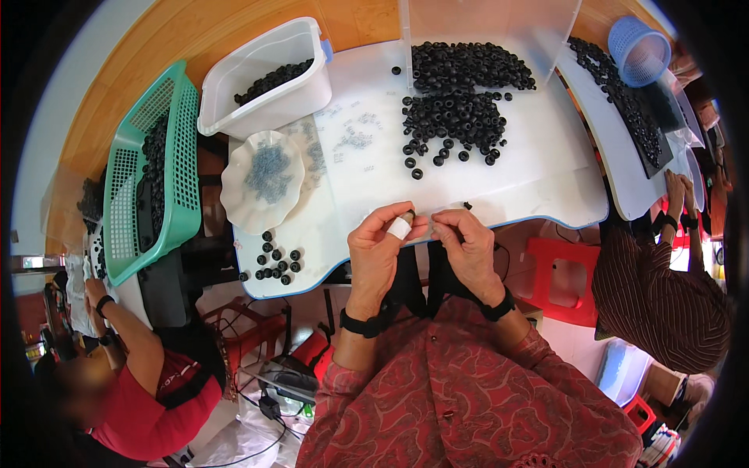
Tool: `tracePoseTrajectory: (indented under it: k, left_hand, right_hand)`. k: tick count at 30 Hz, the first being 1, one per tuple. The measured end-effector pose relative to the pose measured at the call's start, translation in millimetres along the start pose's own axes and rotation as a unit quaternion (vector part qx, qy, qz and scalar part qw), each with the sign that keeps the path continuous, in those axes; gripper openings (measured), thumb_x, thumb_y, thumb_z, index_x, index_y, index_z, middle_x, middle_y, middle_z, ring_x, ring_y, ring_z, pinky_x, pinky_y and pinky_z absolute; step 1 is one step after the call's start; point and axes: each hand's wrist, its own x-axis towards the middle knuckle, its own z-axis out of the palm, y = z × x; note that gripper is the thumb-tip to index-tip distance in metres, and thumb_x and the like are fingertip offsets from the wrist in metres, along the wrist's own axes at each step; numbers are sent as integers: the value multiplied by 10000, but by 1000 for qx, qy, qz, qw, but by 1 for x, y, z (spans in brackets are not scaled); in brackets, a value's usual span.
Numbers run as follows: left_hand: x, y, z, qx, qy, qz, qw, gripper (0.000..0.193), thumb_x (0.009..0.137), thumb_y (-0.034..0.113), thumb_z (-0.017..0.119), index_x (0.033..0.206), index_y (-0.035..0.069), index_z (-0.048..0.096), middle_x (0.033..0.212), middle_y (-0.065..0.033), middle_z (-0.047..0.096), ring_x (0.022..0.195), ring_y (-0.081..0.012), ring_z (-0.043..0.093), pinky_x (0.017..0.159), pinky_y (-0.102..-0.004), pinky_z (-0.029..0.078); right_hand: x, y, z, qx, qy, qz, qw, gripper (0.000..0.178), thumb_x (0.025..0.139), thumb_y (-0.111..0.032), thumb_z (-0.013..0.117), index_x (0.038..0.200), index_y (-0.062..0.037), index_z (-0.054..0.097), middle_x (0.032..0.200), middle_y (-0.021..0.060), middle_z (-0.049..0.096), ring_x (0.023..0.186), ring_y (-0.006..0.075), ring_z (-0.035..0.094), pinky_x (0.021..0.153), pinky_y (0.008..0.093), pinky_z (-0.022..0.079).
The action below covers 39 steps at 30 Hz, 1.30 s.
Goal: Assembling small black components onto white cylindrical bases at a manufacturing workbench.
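At the table's near edge my left hand (378, 248) is closed in a pinch, with white tape round its thumb. Something small and dark shows at its fingertips, too small to name. Just to the right, my right hand (471, 248) has its thumb and forefinger pressed together; what they hold, if anything, I cannot make out. The fingertips of both hands nearly meet. A small black piece (467, 205) lies on the table behind the right hand. Farther back is a heap of black ring-shaped parts (454, 121), with several loose ones at its near side.
A scalloped cream dish (236, 204) holds small clear pieces (269, 170). Several black parts (278, 266) lie at the table's left corner. A white tub (300, 103) and a green basket (173, 234) hold more. Co-workers sit left and right; a red stool (552, 300) stands right.
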Motion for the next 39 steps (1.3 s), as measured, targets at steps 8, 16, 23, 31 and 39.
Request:
tracePoseTrajectory:
  k: [8,16,23,31,39]
  left_hand:
    - [-16,-2,-5,-112,5,-30,993,278,939,-16,509,1208,-65,560,1061,-178,630,1001,-306,668,871,-349,579]
    - [-25,-8,-10,-130,8,-76,989,271,949,14,520,1208,-58,553,1055,-195,643,944,-296,691,815,-331,598]
    - [-29,-16,-12,-139,-3,-87,986,240,958,91,561,1159,-40,572,1022,-203,666,868,-285,708,717,-316,611]
    - [-32,-21,-7,-124,9,-87,988,223,960,113,573,1140,-16,599,996,-153,679,794,-195,684,664,-273,575]
    - [-35,-21,-4,-92,14,-71,993,220,951,91,586,1136,-25,617,925,-88,664,779,-153,658,674,-255,550]
  right_hand:
    - [-3,0,0,3,3,-5,1000,103,863,38,632,953,-2,603,886,113,656,715,189,686,604,268,527]
    - [-3,-5,-3,-16,-3,-5,1000,100,863,36,636,951,2,601,860,111,656,720,182,696,608,262,539]
    - [-6,-4,-5,62,1,23,998,85,875,23,640,956,10,619,885,83,653,737,137,671,633,248,536]
    - [-9,-25,-8,174,-22,71,982,87,884,20,639,969,4,638,956,60,639,824,107,634,747,236,516]
    - [-11,-28,-4,186,-35,64,980,79,884,30,633,955,-4,636,909,47,640,801,95,620,715,225,506]
